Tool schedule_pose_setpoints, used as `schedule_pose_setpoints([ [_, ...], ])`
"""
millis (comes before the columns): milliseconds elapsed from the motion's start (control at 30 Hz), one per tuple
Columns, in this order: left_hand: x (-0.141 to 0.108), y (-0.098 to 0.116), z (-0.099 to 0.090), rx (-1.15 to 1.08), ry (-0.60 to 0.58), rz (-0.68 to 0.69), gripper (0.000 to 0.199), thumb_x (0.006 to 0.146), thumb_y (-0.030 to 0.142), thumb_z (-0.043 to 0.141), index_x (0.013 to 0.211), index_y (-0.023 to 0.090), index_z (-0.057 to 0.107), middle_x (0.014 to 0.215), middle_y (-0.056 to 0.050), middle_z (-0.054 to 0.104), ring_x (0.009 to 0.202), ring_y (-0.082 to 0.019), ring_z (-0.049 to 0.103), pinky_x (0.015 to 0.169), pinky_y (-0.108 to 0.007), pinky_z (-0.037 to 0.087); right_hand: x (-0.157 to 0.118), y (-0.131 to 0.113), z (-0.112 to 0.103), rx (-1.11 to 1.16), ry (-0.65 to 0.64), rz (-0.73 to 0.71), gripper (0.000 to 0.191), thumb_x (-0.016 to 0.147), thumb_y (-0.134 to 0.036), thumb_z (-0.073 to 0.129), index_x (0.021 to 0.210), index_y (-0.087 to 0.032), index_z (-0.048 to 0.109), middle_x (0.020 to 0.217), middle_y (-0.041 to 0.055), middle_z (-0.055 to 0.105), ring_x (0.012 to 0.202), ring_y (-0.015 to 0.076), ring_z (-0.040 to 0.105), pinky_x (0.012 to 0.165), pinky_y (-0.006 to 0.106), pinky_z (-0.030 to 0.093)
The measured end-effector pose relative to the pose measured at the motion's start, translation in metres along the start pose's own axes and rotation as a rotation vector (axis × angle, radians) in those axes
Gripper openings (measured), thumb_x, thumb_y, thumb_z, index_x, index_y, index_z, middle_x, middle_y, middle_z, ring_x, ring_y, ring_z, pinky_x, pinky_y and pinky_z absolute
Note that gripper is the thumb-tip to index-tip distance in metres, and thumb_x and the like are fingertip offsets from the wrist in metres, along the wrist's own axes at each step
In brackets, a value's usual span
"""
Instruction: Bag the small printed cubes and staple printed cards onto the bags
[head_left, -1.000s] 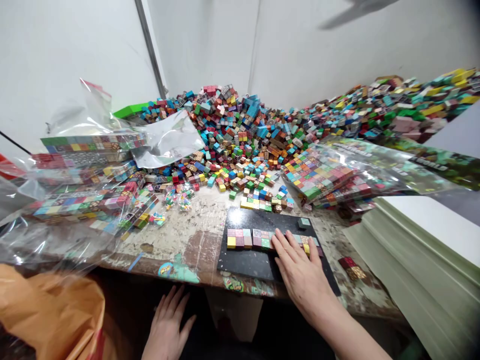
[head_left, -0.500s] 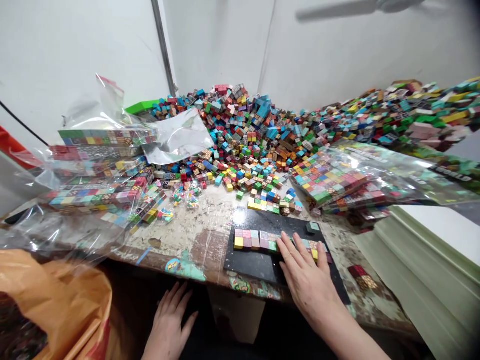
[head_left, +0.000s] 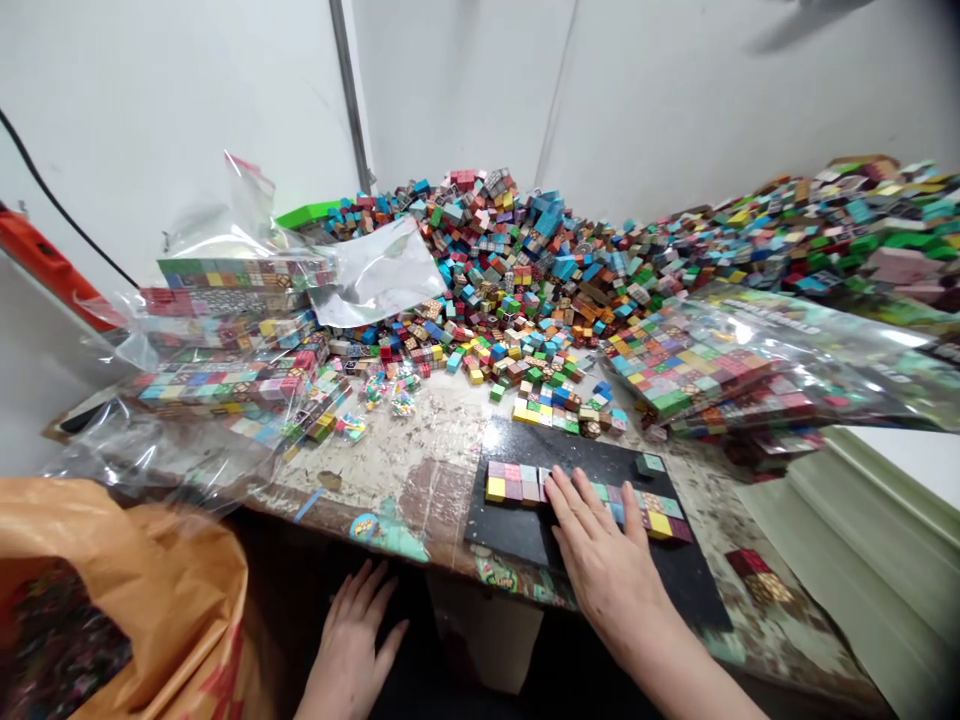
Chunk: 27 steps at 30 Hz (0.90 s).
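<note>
On the black board (head_left: 517, 540) lies a double row of small patterned cubes (head_left: 511, 482), with yellow, pink, grey and maroon faces. My right hand (head_left: 604, 560) is spread flat across the middle of this row, fingertips on the cubes, hiding several of them. Beyond the row, a single dark green cube (head_left: 649, 464) sits near the board's far right corner. Below the table edge, my left hand (head_left: 352, 635) rests over dark clothing with its fingers stretched out and nothing in them.
A big heap of loose cubes (head_left: 517, 250) covers the back. Bagged cube blocks (head_left: 225, 385) stand left, more bagged blocks (head_left: 697, 370) right. An orange bag (head_left: 187, 560) is at lower left. Two cubes (head_left: 757, 575) lie right of the board, near a pale green sheet (head_left: 847, 530).
My right hand has slid left along the row, uncovering the yellow and maroon cubes at its right end. The whole view has shifted slightly. My left hand stays resting.
</note>
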<state>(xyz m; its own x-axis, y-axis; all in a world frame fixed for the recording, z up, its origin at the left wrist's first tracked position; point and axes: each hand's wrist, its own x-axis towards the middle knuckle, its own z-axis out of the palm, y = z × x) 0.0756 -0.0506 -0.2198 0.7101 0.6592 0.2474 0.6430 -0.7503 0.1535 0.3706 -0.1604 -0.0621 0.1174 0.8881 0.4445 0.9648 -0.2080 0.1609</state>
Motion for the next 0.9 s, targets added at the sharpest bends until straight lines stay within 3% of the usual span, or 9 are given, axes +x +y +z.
schedule_pose_setpoints([
  [233,0.001,0.003,-0.005,-0.04,-0.023,-0.026,0.038,0.081,0.041,0.051,0.116,0.026,0.056,0.126,-0.004,0.053,0.119,-0.028,0.045,0.094,-0.049,0.042,0.004,-0.009,-0.001,-0.035,-0.017,-0.024,0.042,0.086,-0.014,0.037,0.128,-0.011,0.043,0.134,0.0103,0.044,0.12,0.0306,0.042,0.101,0.06,0.013],
  [400,0.0,-0.006,0.001,-0.01,0.106,0.084,0.039,0.077,0.043,0.056,0.11,0.023,0.059,0.119,-0.007,0.059,0.111,-0.029,0.053,0.087,-0.048,0.048,0.008,-0.024,-0.01,0.032,-0.081,-0.044,0.046,0.088,-0.017,0.037,0.133,-0.013,0.035,0.137,0.0067,0.04,0.125,0.0275,0.037,0.105,0.056,0.007],
  [533,0.012,0.001,-0.026,-0.097,0.233,0.268,0.035,0.079,0.044,0.055,0.102,0.019,0.062,0.106,-0.008,0.065,0.097,-0.025,0.062,0.076,-0.038,0.055,-0.009,0.014,-0.025,0.088,-0.125,0.105,0.05,0.09,-0.029,0.034,0.138,-0.015,0.025,0.14,0.008,0.036,0.129,0.0263,0.031,0.103,0.057,0.018],
  [633,0.032,0.027,-0.069,-0.3,0.25,0.434,0.022,0.084,0.034,0.053,0.097,0.019,0.063,0.091,-0.005,0.07,0.083,-0.016,0.066,0.071,-0.023,0.056,-0.032,0.066,-0.03,0.129,-0.166,0.302,0.055,0.087,-0.038,0.039,0.136,-0.015,0.029,0.139,0.0108,0.038,0.129,0.0296,0.03,0.098,0.057,0.031],
  [733,0.061,0.066,-0.108,-0.467,0.296,0.589,0.013,0.084,0.02,0.052,0.092,0.018,0.063,0.082,-0.003,0.07,0.075,-0.012,0.066,0.072,-0.02,0.055,-0.049,0.106,-0.026,0.189,-0.278,0.356,0.061,0.081,-0.04,0.047,0.133,-0.011,0.036,0.135,0.015,0.043,0.126,0.0326,0.035,0.096,0.053,0.036],
  [833,0.097,0.109,-0.128,-0.565,0.328,0.668,0.02,0.082,0.017,0.056,0.101,0.014,0.06,0.093,-0.008,0.068,0.088,-0.015,0.063,0.079,-0.025,0.053,-0.051,0.119,-0.019,0.223,-0.342,0.332,0.058,0.08,-0.035,0.048,0.131,-0.009,0.04,0.133,0.015,0.046,0.123,0.0314,0.04,0.097,0.048,0.037],
  [900,0.123,0.139,-0.131,-0.546,0.279,0.684,0.033,0.082,0.018,0.056,0.114,0.012,0.052,0.109,-0.011,0.062,0.105,-0.019,0.056,0.09,-0.032,0.048,-0.048,0.119,-0.016,0.219,-0.336,0.317,0.053,0.08,-0.031,0.049,0.129,-0.01,0.044,0.13,0.014,0.05,0.119,0.0308,0.044,0.095,0.048,0.039],
])
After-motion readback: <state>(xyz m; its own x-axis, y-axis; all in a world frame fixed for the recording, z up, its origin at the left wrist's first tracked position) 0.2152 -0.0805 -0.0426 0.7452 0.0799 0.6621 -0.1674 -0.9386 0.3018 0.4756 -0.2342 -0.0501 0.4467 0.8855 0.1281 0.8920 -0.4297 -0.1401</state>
